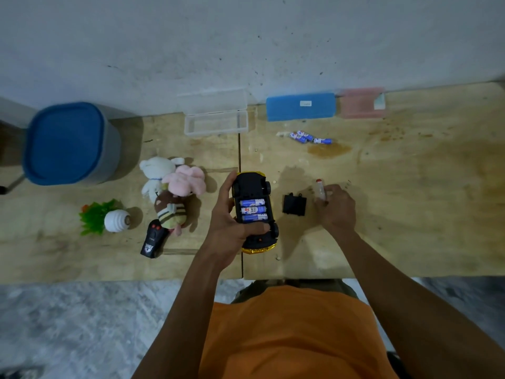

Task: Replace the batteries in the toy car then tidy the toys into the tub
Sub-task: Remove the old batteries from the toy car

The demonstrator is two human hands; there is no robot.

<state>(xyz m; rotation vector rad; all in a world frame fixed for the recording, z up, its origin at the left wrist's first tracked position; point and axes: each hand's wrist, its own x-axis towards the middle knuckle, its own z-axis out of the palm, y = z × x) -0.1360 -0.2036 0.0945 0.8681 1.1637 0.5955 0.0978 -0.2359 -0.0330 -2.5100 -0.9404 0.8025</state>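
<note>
Head view: the battery swap is judged roughly half done.

The upturned yellow-and-black toy car [254, 213] is gripped by the left hand [232, 214] above the wooden surface [410, 214], three blue cells seated. The black compartment cover [294, 205] lies beside it, unfitted. A blurred screwdriver-like tool [320, 190] is grasped by the right hand [334, 206]; its tip is hidden. Plush toys [172, 187] remain outside the blue-lidded tub [68, 143].

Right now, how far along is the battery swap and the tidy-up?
Done, it seems: three batteries sit in the upturned toy car, gripped by the left hand; loose batteries lie apart. In hand: the right hand holds a screwdriver beside the detached battery cover. Left: refit the cover, then put the plush toys and remote into the blue tub, whose lid is on.
</note>
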